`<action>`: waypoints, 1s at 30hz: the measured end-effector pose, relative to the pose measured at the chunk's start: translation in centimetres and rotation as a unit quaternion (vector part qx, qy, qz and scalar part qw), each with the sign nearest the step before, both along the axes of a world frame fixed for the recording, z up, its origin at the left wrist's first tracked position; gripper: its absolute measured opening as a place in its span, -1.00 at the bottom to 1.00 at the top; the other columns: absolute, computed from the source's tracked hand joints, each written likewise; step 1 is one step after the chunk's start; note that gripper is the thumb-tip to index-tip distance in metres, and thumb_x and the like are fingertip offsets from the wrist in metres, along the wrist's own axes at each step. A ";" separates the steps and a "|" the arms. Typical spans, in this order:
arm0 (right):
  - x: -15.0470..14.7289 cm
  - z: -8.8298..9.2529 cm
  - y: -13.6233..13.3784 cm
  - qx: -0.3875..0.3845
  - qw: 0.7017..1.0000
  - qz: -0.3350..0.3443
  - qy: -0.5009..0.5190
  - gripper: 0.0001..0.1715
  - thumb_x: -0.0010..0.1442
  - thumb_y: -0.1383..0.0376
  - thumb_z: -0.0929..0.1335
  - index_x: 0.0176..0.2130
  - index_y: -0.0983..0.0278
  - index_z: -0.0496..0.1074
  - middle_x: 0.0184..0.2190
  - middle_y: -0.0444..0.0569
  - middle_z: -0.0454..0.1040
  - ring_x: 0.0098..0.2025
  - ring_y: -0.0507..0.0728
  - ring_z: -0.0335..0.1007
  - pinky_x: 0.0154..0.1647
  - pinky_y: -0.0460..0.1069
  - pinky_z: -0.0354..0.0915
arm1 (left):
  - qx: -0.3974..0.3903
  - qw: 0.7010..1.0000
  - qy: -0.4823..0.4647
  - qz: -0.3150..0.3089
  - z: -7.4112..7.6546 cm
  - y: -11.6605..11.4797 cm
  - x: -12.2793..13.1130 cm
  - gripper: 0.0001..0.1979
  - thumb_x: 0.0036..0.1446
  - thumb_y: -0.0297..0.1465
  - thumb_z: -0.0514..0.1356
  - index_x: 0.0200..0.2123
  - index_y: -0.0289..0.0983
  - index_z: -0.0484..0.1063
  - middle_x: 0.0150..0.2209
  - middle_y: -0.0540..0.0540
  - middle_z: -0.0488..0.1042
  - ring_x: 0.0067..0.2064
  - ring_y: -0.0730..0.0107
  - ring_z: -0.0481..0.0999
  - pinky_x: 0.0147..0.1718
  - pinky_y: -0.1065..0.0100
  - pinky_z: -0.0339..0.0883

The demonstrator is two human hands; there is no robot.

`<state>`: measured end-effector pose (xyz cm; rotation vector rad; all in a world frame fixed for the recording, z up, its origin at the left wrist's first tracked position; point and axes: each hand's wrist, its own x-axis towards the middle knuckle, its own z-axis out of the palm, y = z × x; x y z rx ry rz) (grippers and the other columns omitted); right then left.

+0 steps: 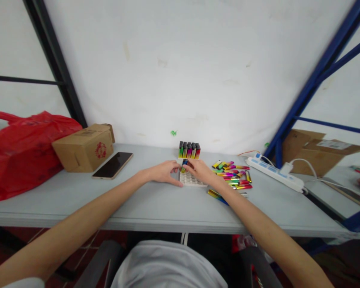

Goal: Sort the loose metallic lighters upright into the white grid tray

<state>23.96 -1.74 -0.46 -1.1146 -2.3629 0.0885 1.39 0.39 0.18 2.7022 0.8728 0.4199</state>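
"From your remote seat, what bothers you nearest the edge?"

"The blue-and-yellow lighter (218, 197) on the tabletop (156, 212), lying just beside my right forearm. If I swung that elbow inward, I could knock it away without noticing."

"And past that?"

"The white tray (195, 184), right between my hands. It looks light, so a sideways push could make it skid or twist."

"Isn't your left hand (164, 172) steadying it?"

"Only partly, I'd judge. That hand is spread wide, thumb at the tray's near left corner, fingers up by the far one. I can't tell how firmly it presses."

"The right?"

"My right hand (199, 169) is pinched narrow on one dark-topped lighter (184, 164), close to upright over the tray's far left part. I can't see whether its base sits in a socket; my fingers hide it. If it's off-centre, pressing down could tip it or jar the tray."

"What about the loose lighters (233, 176)?"

"They lie jumbled to the right of the tray, some overlapping. Their shiny cases look slick, so pulling one out carelessly could set its neighbours rolling."

"Farthest back?"

"The standing block of lighters (189, 150), behind the tray, near the wall (180, 80). My knuckles are near it; overreaching could topple the front row."
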 end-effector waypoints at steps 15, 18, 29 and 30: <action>9.0 1.7 1.5 -0.041 0.924 -0.354 -0.137 -0.50 0.44 0.06 0.24 0.15 0.34 0.42 0.07 0.29 0.49 0.16 0.36 0.38 0.13 0.16 0.25 | -0.007 1.000 -0.003 -0.023 0.3 0.0 -0.2 -0.32 -0.07 0.20 0.34 -0.13 -0.24 0.49 -0.21 -0.08 0.43 -0.19 0.21 0.42 -0.17 0.33 0.26; 10.0 0.8 2.0 -0.108 0.900 -0.391 -0.158 -0.38 0.39 -0.04 0.27 0.19 0.33 0.41 0.08 0.34 0.49 0.19 0.43 0.37 0.17 0.27 0.22 | -0.008 1.000 -0.001 -0.024 0.5 -0.1 -0.2 -0.32 -0.07 0.19 0.34 -0.11 -0.24 0.50 -0.20 -0.08 0.43 -0.19 0.21 0.42 -0.16 0.34 0.26; 8.1 -0.2 3.4 0.000 0.984 -0.178 0.005 -0.44 0.13 0.50 0.41 0.14 0.36 0.42 0.03 0.17 0.49 0.06 0.19 0.45 0.19 0.08 0.28 | -0.012 1.000 -0.006 -0.023 0.4 -0.1 -0.2 -0.32 -0.08 0.18 0.35 -0.10 -0.25 0.50 -0.20 -0.09 0.44 -0.19 0.21 0.41 -0.17 0.32 0.26; 7.9 -0.1 3.5 0.005 0.986 -0.163 0.042 -0.44 0.12 0.51 0.41 0.13 0.36 0.42 0.03 0.16 0.49 0.03 0.17 0.47 0.16 0.08 0.31 | -0.012 1.000 -0.006 -0.022 0.4 -0.1 -0.2 -0.32 -0.08 0.18 0.35 -0.10 -0.25 0.50 -0.19 -0.09 0.44 -0.19 0.21 0.41 -0.17 0.32 0.27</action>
